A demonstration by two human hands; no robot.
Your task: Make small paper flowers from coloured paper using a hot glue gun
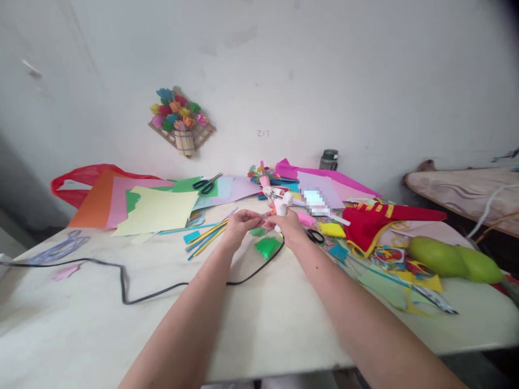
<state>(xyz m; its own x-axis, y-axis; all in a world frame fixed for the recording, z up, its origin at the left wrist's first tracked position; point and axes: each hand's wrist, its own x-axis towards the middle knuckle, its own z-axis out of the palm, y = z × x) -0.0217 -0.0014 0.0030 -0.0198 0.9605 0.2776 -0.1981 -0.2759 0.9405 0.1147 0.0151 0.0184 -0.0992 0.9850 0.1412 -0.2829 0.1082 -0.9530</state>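
Note:
My right hand (287, 221) is closed around the handle of a white glue gun (281, 206), whose black cord trails down and left over the table. Beside it, my left hand (242, 222) is closed, its fingertips pinching something small and thin that I cannot make out, close to the fingers of my right hand. A shiny green packet (268, 247) lies just below the hands. Yellow and blue paper strips (207, 239) are to the left of my left hand. Behind the glue gun stands a small bunch of colourful paper pieces (263, 174).
Coloured paper sheets (156, 212) and dark scissors (207, 184) lie at the back left. On the right are a red cloth with yellow trim (371, 224), paper scraps and green fruit (454, 260). A dark bottle (328, 160) stands near the wall.

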